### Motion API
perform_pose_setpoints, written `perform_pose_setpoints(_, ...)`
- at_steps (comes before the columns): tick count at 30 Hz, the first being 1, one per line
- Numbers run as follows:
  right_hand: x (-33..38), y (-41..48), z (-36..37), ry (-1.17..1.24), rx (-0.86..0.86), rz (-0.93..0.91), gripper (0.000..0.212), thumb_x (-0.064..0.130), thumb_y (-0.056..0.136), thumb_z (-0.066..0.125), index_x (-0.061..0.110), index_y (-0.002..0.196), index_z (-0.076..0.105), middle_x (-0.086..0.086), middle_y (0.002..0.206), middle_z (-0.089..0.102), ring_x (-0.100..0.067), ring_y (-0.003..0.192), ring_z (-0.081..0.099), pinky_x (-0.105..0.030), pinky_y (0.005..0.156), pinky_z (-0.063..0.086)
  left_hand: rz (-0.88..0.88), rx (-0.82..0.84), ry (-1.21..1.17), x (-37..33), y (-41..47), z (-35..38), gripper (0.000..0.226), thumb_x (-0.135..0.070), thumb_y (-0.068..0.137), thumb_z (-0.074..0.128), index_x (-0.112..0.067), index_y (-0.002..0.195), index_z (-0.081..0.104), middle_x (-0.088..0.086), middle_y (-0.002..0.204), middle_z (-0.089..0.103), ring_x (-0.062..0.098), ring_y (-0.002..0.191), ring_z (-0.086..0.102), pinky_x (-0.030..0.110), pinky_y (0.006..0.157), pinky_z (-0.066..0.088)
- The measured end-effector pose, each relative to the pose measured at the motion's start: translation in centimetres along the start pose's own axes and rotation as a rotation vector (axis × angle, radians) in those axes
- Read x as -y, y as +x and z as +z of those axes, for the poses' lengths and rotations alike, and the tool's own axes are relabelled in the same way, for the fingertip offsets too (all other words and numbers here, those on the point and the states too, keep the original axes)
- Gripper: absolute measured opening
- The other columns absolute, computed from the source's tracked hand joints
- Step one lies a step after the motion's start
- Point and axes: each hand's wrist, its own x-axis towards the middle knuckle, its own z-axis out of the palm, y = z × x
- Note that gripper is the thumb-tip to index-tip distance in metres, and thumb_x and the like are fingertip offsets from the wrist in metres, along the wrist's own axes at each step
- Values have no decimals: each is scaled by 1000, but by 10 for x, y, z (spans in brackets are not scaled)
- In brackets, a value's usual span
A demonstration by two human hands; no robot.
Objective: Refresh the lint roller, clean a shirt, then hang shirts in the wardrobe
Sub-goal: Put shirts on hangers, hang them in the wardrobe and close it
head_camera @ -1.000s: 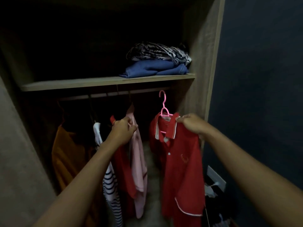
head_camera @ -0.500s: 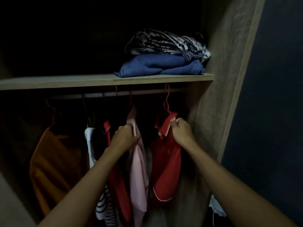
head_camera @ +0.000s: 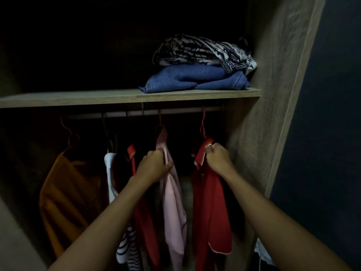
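A red shirt with white piping (head_camera: pixel 212 208) hangs from a pink hanger (head_camera: pixel 203 125) hooked on the wardrobe rail (head_camera: pixel 175 111), at the right end of the row. My right hand (head_camera: pixel 217 159) grips its collar. My left hand (head_camera: pixel 154 166) holds the shoulder of a pink shirt (head_camera: pixel 173 208) hanging just to the left. Further left hang another red garment (head_camera: pixel 144 218), a white and navy striped shirt (head_camera: pixel 125 247) and an orange garment (head_camera: pixel 66 198). No lint roller is in view.
A wooden shelf (head_camera: pixel 78 97) runs above the rail, bearing folded blue jeans (head_camera: pixel 195 79) under a black-and-white patterned cloth (head_camera: pixel 203 51). The wardrobe's right side panel (head_camera: pixel 273 94) stands close to the red shirt. A dark blue wall (head_camera: pixel 328 133) lies beyond it. The interior is dim.
The red shirt went from in front of the wardrobe into it, and its pink hanger now hooks on the rail. My left hand stayed on the pink shirt. The camera moved closer.
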Motion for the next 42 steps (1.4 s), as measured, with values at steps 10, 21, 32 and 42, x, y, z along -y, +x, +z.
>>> perform_pose_setpoints(10,20,-43,-7,-25,-291,-366,25,33,93,59,17,113,58,-5,112,56,-29,108,57,-44,92,47,116,-225,-22,12,-37,-18,48,-44,89,67,-11,124,61,11,113,69,31,107,64,44,86,54)
perform_pose_setpoints(21,108,-192,156,295,258,-603,21,28,92,60,14,76,58,2,59,57,-10,54,52,-32,57,44,226,-947,76,139,-163,-103,44,-20,93,66,1,132,61,21,136,57,36,137,45,49,113,38)
perform_pose_setpoints(32,73,-339,354,-51,531,-343,39,44,89,52,20,58,48,5,54,50,-14,55,54,-35,56,47,145,-862,59,312,-211,-121,55,-23,101,54,3,147,39,29,156,31,48,148,22,68,117,19)
perform_pose_setpoints(42,62,-378,422,-327,582,-68,48,49,90,55,20,53,47,4,50,48,-21,54,58,-35,58,54,182,-868,79,344,-200,-107,58,-23,99,52,2,148,34,37,152,32,51,146,20,70,117,14)
